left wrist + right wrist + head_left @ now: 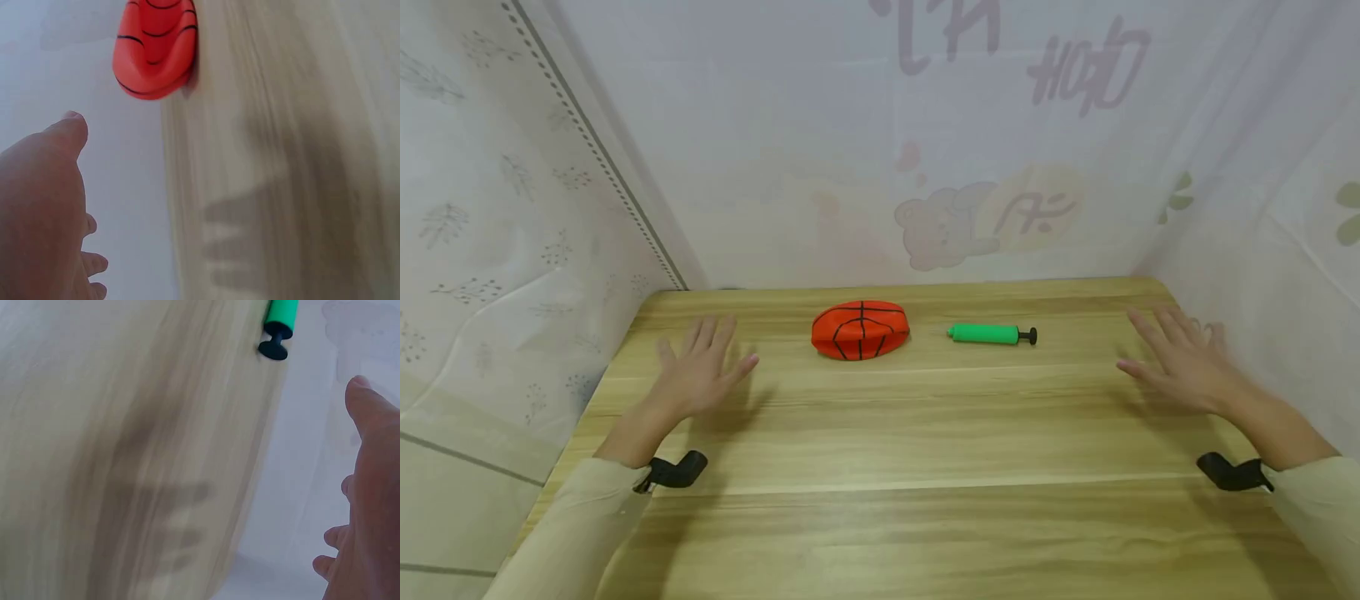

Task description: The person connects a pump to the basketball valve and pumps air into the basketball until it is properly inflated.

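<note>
A deflated orange-red ball (861, 331) with black basketball lines lies dented near the far side of the table; part of it also shows in the left wrist view (156, 56). To its right lies a green hand pump (985, 334) with a black handle, whose handle end (275, 345) appears in the right wrist view. My left hand (696, 379) is held over the table's left side with fingers spread, apart from the ball. Over the right side, my right hand (1187, 367) has its fingers spread too, apart from the pump. Neither hand holds anything.
The wooden table (910, 442) has light and dark grain. Behind it hangs a pale printed cloth (790, 167) with a bear and lettering, and similar cloth (482, 208) closes off the left and right sides. A black wrist mount (679, 471) sits at each sleeve cuff.
</note>
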The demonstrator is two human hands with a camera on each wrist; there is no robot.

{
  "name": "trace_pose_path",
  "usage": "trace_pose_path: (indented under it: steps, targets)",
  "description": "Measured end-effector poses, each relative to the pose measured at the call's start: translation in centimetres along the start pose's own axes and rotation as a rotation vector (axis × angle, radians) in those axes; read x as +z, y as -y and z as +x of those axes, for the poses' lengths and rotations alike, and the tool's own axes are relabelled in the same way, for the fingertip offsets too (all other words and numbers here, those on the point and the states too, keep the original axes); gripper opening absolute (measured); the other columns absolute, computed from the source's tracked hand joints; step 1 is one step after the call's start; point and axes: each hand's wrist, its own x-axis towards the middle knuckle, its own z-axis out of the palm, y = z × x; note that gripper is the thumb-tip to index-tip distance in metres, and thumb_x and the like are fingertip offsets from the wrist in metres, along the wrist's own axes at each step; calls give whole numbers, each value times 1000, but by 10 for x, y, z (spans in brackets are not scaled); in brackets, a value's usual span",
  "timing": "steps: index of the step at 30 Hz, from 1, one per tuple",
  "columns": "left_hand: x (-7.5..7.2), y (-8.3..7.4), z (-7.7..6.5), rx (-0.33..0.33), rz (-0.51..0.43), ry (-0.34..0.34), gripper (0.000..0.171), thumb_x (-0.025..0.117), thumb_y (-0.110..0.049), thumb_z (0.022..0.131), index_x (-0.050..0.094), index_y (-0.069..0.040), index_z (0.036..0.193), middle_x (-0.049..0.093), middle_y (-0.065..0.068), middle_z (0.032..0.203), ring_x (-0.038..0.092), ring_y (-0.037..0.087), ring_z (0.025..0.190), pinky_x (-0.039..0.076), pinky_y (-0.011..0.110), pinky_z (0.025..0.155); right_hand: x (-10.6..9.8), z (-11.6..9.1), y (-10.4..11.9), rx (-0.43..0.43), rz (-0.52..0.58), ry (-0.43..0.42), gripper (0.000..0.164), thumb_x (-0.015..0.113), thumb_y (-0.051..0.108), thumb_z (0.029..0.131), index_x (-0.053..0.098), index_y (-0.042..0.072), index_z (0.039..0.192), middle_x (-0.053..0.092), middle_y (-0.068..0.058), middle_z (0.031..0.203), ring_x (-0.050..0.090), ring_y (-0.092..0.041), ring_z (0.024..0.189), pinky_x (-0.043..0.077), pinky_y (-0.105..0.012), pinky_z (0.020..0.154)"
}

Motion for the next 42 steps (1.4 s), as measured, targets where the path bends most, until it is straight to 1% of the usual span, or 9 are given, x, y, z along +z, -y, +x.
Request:
trace_pose_path:
  steps: [5,8,12,19,25,29,33,40,42]
  targets:
    - [-6,-16,14,30,13,2,88,37,-61,104,8,-1,162,2,32,164,-4,51,151,-8,83,104,-5,15,16,-30,-42,21,89,51,55,102,2,15,164,12,-39,159,10,-61,144,-2,-86,101]
    - [-8,-29,21,51,18,5,88,36,-63,104,9,-2,162,1,29,166,-4,49,152,-7,81,106,-7,24,27,-41,-17,69,88,48,55,103,0,14,164,7,-39,160,6,-62,145,1,-86,100]
    - [-8,-46,32,76,13,12,85,37,-60,105,8,-5,163,-1,25,167,-4,45,153,-6,78,109,-6,36,44,-58,16,90,87,49,55,103,6,10,164,4,-34,163,3,-59,147,6,-87,99]
    - [-4,-80,54,132,55,14,82,38,-57,105,12,-6,163,6,23,168,3,43,154,2,77,112,-2,59,75,-131,-3,78,83,48,56,104,13,10,163,6,-30,165,5,-53,150,-4,-82,105]
    - [-2,-116,72,196,71,21,82,39,-59,105,13,-7,163,11,21,168,7,40,155,5,74,114,3,80,106,-188,-30,88,79,47,53,105,16,8,163,10,-29,165,10,-51,150,3,-80,108]
    - [6,-136,87,234,105,17,83,38,-61,104,15,-8,163,15,19,168,11,39,154,9,73,115,11,97,124,-227,-31,95,78,47,52,105,17,8,163,12,-28,165,12,-48,151,3,-79,109]
    - [16,-152,102,245,132,20,82,37,-63,104,17,-10,163,19,17,167,14,37,154,11,71,116,23,112,136,-249,-63,92,78,46,53,105,18,8,163,16,-27,165,16,-47,151,7,-78,110]
    - [31,-174,118,253,175,4,81,41,-62,103,21,-11,162,26,15,165,20,35,153,10,69,117,42,131,149,-239,-12,133,76,47,48,106,17,7,163,17,-27,164,13,-48,151,-1,-77,111]
    - [36,-178,121,252,191,0,81,42,-62,103,22,-10,162,28,15,164,22,35,153,10,69,117,47,135,150,-237,-11,139,75,50,45,106,17,6,162,19,-27,164,14,-48,151,0,-77,111]
